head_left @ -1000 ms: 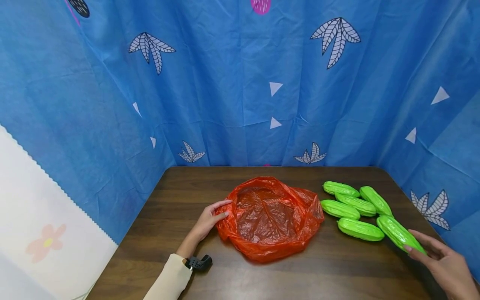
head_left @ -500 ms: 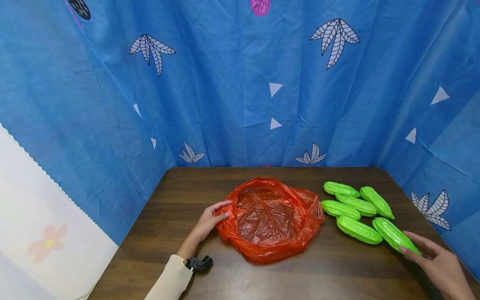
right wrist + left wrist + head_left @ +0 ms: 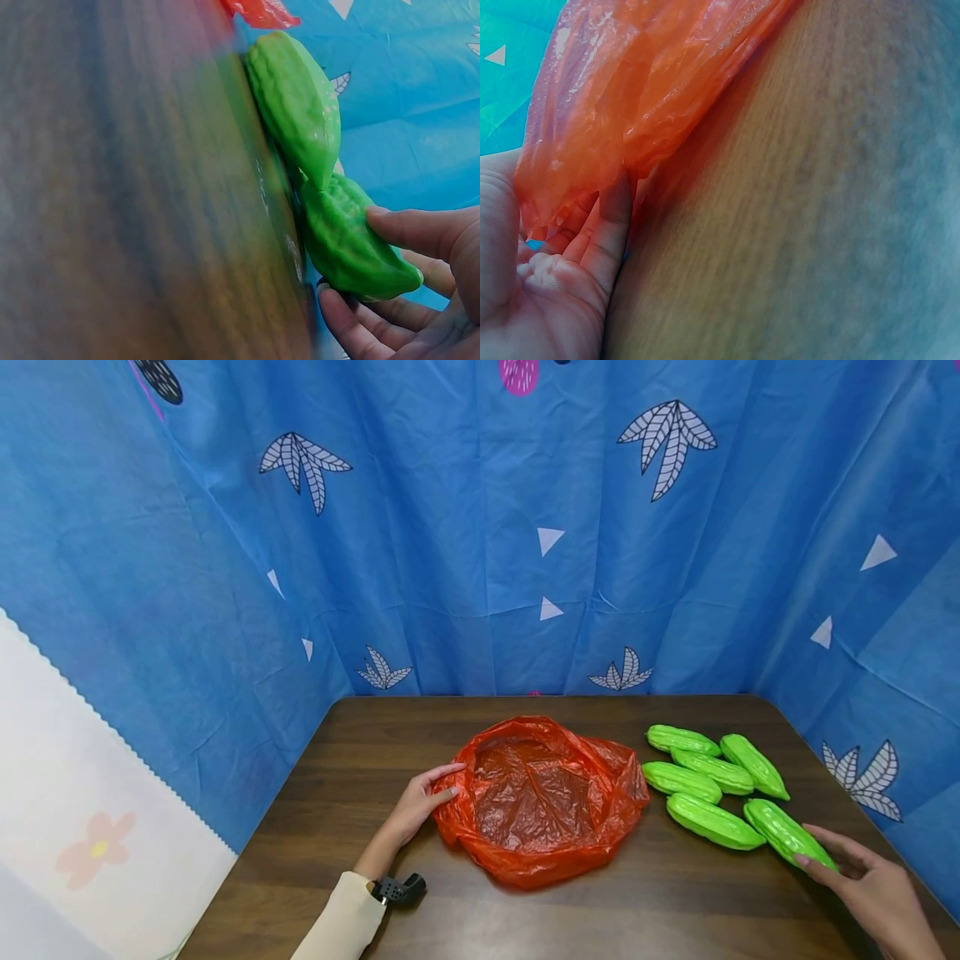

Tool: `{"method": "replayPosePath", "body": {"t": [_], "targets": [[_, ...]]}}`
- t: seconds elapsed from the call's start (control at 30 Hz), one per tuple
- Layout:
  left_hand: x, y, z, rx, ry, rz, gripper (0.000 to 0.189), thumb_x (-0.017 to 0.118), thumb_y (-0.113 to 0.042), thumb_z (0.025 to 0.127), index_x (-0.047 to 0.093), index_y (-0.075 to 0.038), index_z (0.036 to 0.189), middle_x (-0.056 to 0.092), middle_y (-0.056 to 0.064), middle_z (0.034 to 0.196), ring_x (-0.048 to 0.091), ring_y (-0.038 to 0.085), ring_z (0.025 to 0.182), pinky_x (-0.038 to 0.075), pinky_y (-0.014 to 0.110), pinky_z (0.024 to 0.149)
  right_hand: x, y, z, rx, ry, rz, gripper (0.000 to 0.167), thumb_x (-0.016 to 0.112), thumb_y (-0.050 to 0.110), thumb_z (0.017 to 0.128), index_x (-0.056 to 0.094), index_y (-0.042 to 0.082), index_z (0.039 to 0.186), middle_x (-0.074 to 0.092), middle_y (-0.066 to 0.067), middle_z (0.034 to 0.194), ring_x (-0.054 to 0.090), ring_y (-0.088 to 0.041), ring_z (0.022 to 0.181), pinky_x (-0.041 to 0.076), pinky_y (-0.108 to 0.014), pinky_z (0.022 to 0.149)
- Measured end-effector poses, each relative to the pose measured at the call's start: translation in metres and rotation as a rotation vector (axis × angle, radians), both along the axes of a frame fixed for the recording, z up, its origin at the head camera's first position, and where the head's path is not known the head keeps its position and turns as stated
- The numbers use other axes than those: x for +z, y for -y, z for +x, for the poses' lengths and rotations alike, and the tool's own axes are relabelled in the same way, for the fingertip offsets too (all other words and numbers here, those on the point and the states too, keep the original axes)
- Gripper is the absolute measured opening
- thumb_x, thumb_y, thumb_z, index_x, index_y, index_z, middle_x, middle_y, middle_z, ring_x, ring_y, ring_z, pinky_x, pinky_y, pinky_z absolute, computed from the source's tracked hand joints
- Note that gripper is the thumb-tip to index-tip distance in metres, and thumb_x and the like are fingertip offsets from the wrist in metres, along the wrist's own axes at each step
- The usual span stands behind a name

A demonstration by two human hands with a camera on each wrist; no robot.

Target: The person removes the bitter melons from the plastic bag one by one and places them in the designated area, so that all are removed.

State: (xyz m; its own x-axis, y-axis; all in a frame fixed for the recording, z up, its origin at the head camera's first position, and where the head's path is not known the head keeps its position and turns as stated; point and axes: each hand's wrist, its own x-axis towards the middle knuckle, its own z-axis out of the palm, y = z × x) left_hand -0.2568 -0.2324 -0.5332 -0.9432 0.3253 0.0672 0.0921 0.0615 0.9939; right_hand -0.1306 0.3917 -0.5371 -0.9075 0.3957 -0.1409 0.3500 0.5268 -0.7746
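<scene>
A red plastic bag [image 3: 532,860] sits on the table with its mouth spread wide and its rim rolled down. My left hand [image 3: 416,797] holds the bag's left edge; the left wrist view has the film [image 3: 622,97] between thumb and fingers. At the right, my right hand [image 3: 870,885] grips the near end of a ridged green bitter melon [image 3: 787,833]. In the right wrist view the thumb [image 3: 409,229] lies on its upper side and the fingers reach beneath. This melon's far end meets another bitter melon [image 3: 712,822] lying to its left.
Several more bitter melons [image 3: 711,770] lie grouped behind, between the bag and the table's right edge. A brown wooden table [image 3: 585,918] carries everything. Blue patterned cloth [image 3: 487,527] hangs along the back and sides, and a white flowered cloth [image 3: 90,793] hangs at the left.
My right hand has slid a little to the left with its bitter melon. The front melon beside it has shifted left and turned slightly. My left hand and the bag hold still.
</scene>
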Motion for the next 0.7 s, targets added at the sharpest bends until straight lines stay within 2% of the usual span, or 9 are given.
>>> {"method": "replayPosePath", "body": {"t": [0.2,0.43,0.7], "targets": [[-0.0008,0.0001,0.0,-0.001,0.0,0.005,0.046,0.069,-0.017,0.098,0.059,-0.009,0.142,0.053,0.017,0.146,0.067,0.023,0.111,0.058,0.033,0.088,-0.0033,-0.0025,-0.0007,0.005,-0.017,0.014,0.088,0.065,0.051,0.096,0.027,0.003,0.159,0.023,-0.034,0.158,0.034,-0.061,0.128,0.043,-0.066,0.089],[-0.0013,0.0005,-0.0001,-0.017,-0.028,0.002,0.048,0.068,-0.015,0.099,0.055,-0.003,0.144,0.051,0.022,0.147,0.067,0.022,0.111,0.059,0.031,0.087,-0.0049,-0.0027,-0.0005,0.026,-0.058,0.049,0.087,0.066,0.05,0.096,0.03,0.002,0.158,0.028,-0.035,0.155,0.035,-0.063,0.129,0.043,-0.067,0.089],[-0.0008,0.0006,0.0008,-0.009,-0.015,0.006,0.047,0.068,-0.017,0.099,0.057,-0.007,0.143,0.052,0.019,0.148,0.067,0.022,0.113,0.058,0.033,0.089,-0.0036,0.0003,-0.0011,0.028,-0.069,0.083,0.085,0.066,0.047,0.097,0.031,-0.002,0.157,0.033,-0.037,0.152,0.034,-0.062,0.129,0.036,-0.072,0.095]]}}
